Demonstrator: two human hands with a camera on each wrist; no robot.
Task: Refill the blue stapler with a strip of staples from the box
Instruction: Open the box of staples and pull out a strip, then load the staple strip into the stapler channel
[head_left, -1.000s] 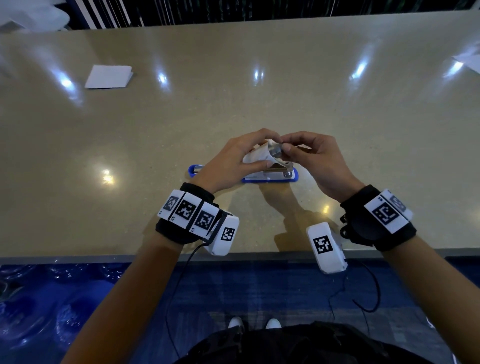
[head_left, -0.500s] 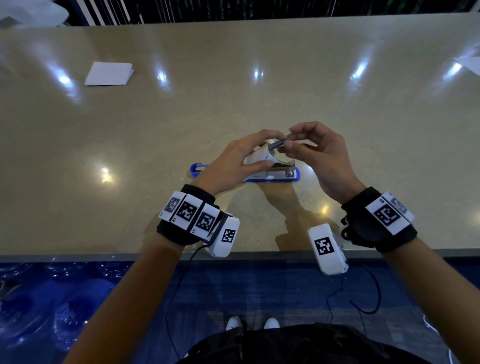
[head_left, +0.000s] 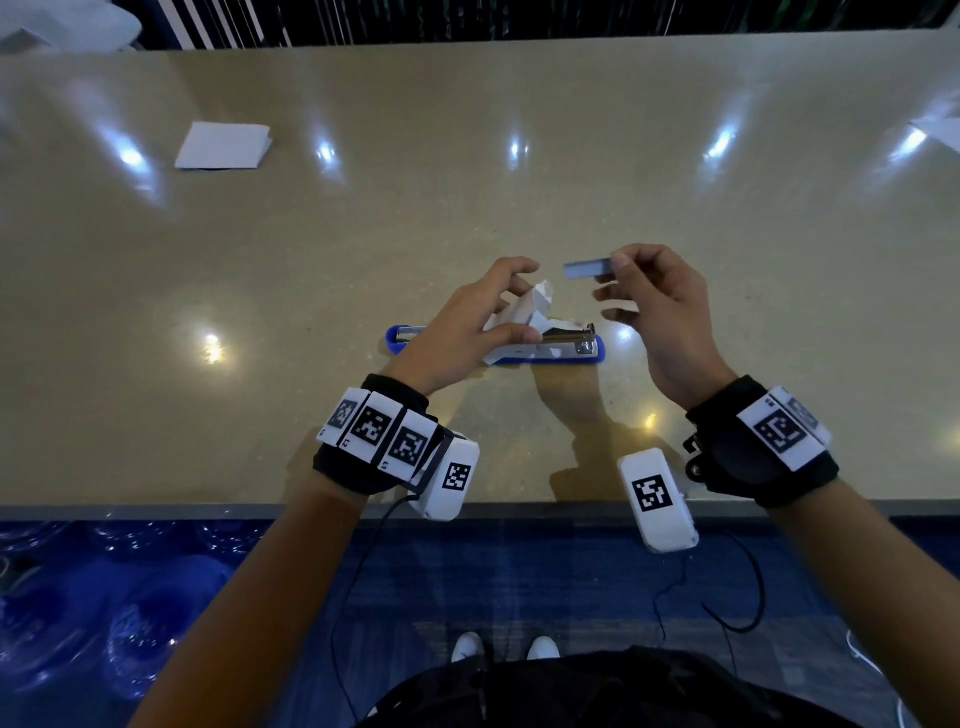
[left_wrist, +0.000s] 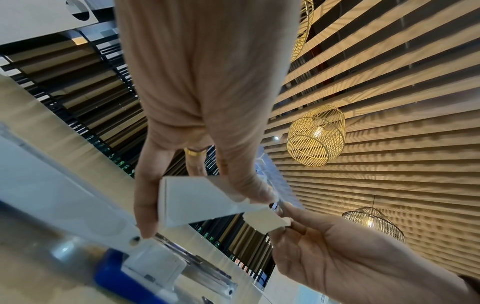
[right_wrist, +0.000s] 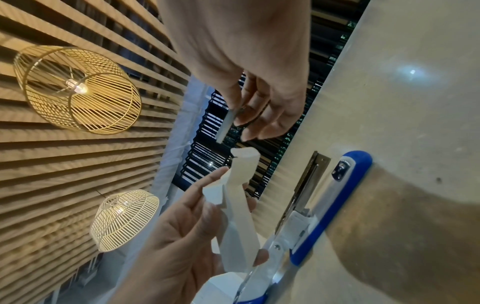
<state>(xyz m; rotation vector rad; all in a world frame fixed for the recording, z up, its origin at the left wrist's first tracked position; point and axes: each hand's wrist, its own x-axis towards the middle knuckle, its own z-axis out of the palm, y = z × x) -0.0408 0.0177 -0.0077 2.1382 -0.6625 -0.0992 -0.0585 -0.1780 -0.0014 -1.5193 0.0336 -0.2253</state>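
The blue stapler lies swung open on the beige table, its metal staple channel facing up. Just above it, my left hand grips the small white staple box, whose open flap end points right. My right hand pinches a grey strip of staples between thumb and forefinger, clear of the box and a little above and to its right. In the right wrist view the strip hangs just above the box's mouth. The left wrist view shows the box between my thumb and fingers.
A folded white paper lies far back on the left. More white paper sits at the right edge. The table's front edge runs just below my wrists.
My right hand has drawn the staple strip out of the box and lifted it up and to the right. My left hand still holds the box over the stapler.
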